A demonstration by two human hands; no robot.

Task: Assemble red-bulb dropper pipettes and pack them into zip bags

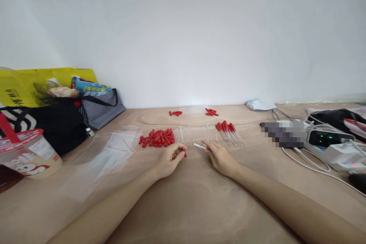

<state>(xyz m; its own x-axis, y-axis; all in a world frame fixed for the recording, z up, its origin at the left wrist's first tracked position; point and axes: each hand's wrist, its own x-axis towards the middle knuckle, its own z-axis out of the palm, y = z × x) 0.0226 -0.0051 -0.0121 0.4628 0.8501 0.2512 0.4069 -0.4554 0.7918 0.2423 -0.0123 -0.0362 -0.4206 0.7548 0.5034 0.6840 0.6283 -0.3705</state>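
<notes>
My left hand [170, 160] is closed on a red rubber bulb [184, 154], whose end shows past the fingertips. A thin glass dropper tube [199, 146] lies in the grip of my right hand [219, 156], its free end pointing left toward the bulb; the two are apart. Just beyond my left hand is a heap of red rubber bulbs [158, 137]. A row of clear glass tubes [196, 135] lies beyond both hands. To the right of that row, several droppers with red bulbs fitted [228, 131] lie side by side.
Clear zip bags [114, 152] lie left of the bulbs. Further left stand a drink cup [31, 154] and a striped bag [101, 110]. More red bulbs [211, 112] lie near the wall. A power strip [328, 156] with white cables is on the right.
</notes>
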